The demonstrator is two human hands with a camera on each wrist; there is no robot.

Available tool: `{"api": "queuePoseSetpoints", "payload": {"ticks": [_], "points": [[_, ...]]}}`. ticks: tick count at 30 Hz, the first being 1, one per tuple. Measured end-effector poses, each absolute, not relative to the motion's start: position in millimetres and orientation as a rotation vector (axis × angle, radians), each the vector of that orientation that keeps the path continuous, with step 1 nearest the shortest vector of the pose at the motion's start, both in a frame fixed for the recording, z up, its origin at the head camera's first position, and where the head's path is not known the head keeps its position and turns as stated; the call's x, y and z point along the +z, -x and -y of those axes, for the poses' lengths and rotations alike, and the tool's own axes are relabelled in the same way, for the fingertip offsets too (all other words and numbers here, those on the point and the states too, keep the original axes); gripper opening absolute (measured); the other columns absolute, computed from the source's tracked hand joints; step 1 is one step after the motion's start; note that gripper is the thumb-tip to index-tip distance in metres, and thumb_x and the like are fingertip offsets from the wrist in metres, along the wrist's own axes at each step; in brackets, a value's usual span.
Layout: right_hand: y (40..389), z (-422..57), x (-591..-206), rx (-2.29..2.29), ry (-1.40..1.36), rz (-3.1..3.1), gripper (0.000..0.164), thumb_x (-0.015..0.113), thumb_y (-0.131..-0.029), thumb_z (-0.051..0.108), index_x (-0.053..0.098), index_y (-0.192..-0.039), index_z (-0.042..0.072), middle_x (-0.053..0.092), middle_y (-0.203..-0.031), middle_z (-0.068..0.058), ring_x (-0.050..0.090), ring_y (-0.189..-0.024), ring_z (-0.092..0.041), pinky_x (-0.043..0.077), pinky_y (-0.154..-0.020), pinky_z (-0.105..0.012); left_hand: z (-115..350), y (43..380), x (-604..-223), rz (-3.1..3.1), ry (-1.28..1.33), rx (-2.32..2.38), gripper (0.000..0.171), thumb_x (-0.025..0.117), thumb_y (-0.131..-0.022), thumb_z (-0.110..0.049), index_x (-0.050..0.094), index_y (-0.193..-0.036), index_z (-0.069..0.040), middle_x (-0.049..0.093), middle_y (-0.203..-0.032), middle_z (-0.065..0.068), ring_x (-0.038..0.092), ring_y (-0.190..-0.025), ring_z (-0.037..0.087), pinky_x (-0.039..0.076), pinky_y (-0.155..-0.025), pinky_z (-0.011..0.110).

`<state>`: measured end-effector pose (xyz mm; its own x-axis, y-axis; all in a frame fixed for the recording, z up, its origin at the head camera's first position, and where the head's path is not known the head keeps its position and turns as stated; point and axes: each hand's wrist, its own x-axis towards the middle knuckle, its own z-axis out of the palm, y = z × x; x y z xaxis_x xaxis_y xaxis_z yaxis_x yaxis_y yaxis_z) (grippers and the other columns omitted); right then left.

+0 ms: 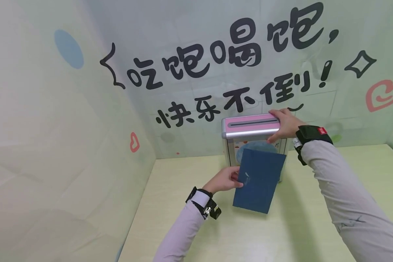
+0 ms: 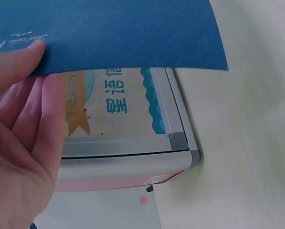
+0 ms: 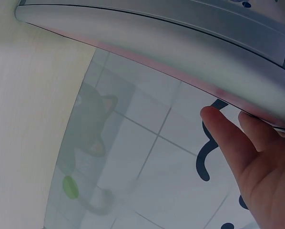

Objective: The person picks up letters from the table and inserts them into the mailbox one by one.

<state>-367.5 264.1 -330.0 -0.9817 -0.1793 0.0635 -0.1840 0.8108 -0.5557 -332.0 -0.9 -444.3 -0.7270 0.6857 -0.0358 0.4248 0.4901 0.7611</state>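
A flat dark blue card (image 1: 259, 183) with small pale writing is held by its left edge in my left hand (image 1: 223, 179), thumb on the near face. It hangs tilted in front of a slotted ballot box (image 1: 249, 134), hiding much of its front. The box has a pink top, a long slot and a silver frame. My right hand (image 1: 287, 123) grips the top's right end, thumb at the front and fingers over the top. In the left wrist view the thumb presses on the card (image 2: 133, 33). The right wrist view shows fingers at the box's edge (image 3: 133, 28).
The box stands on a pale wood-look table (image 1: 170, 203) against the back wall (image 1: 190, 32), which bears large black lettering. A side wall (image 1: 68, 145) rises at the left.
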Motion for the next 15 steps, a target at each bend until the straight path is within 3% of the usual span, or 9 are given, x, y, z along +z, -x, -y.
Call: {"api": "queuePoseSetpoints", "payload": {"ticks": [3,6,11,15], "points": [[367.7,-263.7,-330.5,0.913,-0.303,2.982,0.107,0.082,-0.057,0.029,0.021,-0.141,0.002,0.019,-0.132,-0.029,0.035,-0.105,-0.043,0.037,-0.084,-0.055,4.9,333.4,-442.6,-2.398,-0.876,1.155,0.023,0.067,-0.078,-0.002,0.059,-0.1,-0.003,0.067,-0.083,0.009,0.062,-0.071,0.01,0.049,-0.065,0.02],[367.4,-263.7,-330.1,0.916,-0.307,2.979,0.106,0.082,-0.057,0.028,0.021,-0.14,0.002,0.019,-0.132,-0.029,0.035,-0.105,-0.043,0.037,-0.084,-0.055,6.9,335.3,-439.4,-2.419,-0.843,1.185,0.014,0.068,-0.078,-0.003,0.056,-0.086,-0.003,0.066,-0.078,0.008,0.061,-0.066,0.009,0.048,-0.06,0.021],[366.8,-263.9,-328.8,0.903,-0.329,2.962,0.101,0.08,-0.059,0.024,0.023,-0.139,0.0,0.019,-0.13,-0.03,0.035,-0.105,-0.044,0.036,-0.085,-0.055,6.0,337.9,-429.0,-2.433,-0.837,1.218,0.015,0.068,-0.078,-0.003,0.058,-0.09,-0.004,0.066,-0.078,0.008,0.06,-0.066,0.01,0.048,-0.057,0.022],[366.8,-263.4,-329.0,0.881,-0.326,2.968,0.099,0.078,-0.059,0.02,0.023,-0.139,0.0,0.017,-0.132,-0.032,0.034,-0.107,-0.046,0.034,-0.088,-0.057,5.4,341.1,-418.3,-2.442,-0.836,1.269,0.023,0.068,-0.078,-0.003,0.059,-0.099,-0.004,0.067,-0.084,0.01,0.063,-0.072,0.014,0.049,-0.062,0.023]]}}
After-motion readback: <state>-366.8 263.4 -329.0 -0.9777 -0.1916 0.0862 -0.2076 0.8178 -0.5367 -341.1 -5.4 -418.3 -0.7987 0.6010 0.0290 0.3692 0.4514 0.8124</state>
